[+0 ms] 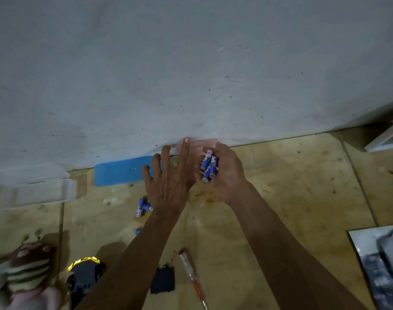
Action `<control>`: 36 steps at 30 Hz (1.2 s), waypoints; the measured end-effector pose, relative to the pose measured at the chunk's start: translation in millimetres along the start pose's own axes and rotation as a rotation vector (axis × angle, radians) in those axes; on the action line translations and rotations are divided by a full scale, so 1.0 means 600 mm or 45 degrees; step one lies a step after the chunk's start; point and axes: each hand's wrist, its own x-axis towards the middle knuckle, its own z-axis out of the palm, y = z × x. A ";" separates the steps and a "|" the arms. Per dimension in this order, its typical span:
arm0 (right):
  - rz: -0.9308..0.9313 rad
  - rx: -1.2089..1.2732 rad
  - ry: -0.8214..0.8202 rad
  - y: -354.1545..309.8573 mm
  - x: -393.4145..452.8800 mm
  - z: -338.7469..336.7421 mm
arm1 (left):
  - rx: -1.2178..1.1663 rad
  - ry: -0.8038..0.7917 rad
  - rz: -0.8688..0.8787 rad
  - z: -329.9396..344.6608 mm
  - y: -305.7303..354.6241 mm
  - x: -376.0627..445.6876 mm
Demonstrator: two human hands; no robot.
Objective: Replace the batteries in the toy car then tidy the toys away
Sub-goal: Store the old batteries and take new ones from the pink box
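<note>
My right hand (227, 175) is cupped around a bunch of blue and white batteries (209, 167), close to the wall. My left hand (168, 182) hovers beside it with fingers spread and nothing in it. More blue batteries (143, 206) lie loose on the floor left of my left wrist, and another battery (138, 231) shows by my forearm. The toy car (84, 279), black with a yellow edge, lies at the bottom left, partly behind my left arm. Its black battery cover (163, 280) rests on the floor next to a red-handled screwdriver (192, 275).
A pale wall (191, 74) rises right ahead. A blue flat piece (124, 171) lies at its foot, with a clear plastic container (37, 193) to the left. A striped plush toy (25, 271) sits at the bottom left. Framed panels (379, 265) lie at the right.
</note>
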 end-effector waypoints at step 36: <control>-1.710 -2.322 0.259 0.036 0.041 -0.126 | 0.071 -0.027 0.169 0.013 -0.003 0.006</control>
